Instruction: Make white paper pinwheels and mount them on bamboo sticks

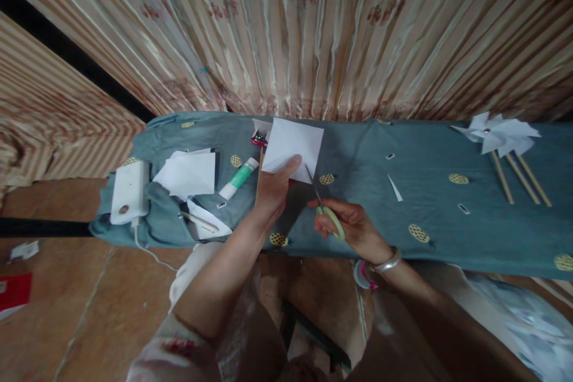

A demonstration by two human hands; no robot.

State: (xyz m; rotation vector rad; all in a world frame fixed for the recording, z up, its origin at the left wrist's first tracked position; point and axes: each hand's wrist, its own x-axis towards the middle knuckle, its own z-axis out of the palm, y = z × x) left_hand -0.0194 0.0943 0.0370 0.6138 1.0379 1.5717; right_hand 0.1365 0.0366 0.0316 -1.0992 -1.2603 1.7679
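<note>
White paper [294, 142] is pinched in the left hand [274, 188] while the right hand [353, 225] grips green-handled scissors [333, 217].

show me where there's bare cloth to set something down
The widest bare cloth lies between the paper sliver and the pinwheels, with only small flat marks on it. A smaller patch lies between the held paper and the sliver, beyond the right hand. Left of the left hand is crowded: glue, loose papers, white box.

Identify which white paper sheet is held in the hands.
The sheet pinched in the left hand, with the scissors at its near edge; the other sheets lie piled on the cloth, left of the glue stick.
</note>
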